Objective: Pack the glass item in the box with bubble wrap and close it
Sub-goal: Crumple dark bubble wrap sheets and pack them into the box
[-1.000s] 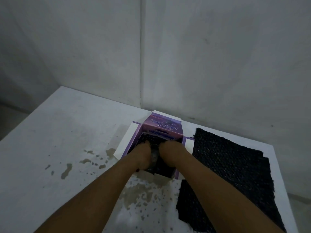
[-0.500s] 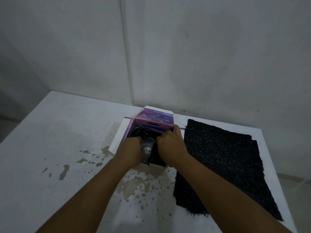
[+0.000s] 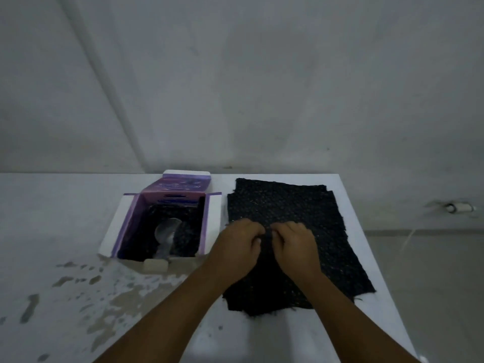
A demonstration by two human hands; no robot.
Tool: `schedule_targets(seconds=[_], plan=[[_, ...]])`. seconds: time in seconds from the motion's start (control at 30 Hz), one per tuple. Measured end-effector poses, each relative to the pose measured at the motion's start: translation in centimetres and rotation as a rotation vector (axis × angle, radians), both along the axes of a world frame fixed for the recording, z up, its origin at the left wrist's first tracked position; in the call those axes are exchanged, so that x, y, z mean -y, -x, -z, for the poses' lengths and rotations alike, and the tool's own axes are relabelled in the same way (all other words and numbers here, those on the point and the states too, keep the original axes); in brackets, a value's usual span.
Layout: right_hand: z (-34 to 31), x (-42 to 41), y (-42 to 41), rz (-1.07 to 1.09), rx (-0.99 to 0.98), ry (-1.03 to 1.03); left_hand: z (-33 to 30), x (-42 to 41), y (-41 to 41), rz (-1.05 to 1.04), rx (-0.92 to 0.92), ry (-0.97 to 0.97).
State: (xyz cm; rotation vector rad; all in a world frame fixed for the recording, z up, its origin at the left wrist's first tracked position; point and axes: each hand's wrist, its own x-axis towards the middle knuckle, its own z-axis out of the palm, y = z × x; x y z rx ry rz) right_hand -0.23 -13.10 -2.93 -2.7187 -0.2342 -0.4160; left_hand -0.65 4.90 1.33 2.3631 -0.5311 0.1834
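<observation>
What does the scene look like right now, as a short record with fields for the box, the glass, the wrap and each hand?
box: purple, open, flaps spread, on the white table
glass: lying inside the box on dark wrap lining
bubble wrap: black sheets flat on the table, right of the box
left hand: on the sheet, pinching it
right hand: beside the left, pinching the same sheet
box closed: no

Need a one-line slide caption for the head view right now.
Both hands, left and right, pinch black bubble wrap beside the open purple box holding the glass item.
</observation>
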Motion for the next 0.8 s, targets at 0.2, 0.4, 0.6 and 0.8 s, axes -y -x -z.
schedule_targets(seconds=[0.2,0.4,0.6,0.8], plan=[[3.2,7.5,-0.4,-0.024,-0.481,0.146,7.3,4.8,-0.8,0.08,-0.384,-0.319],[4.8,10.4,-1.6,-0.239,-0.65,0.381,10.0,6.4,-2.1,0.12,-0.386,-0.584],[5.7,9.5,-0.5,-0.268,-0.298,0.264,9.9,5.6,-1.8,0.094,-0.194,-0.505],[3.9,8.2,0.1,-0.387,-0.354,0.09,8.8,4.5,-2.0,0.074,-0.27,-0.479]])
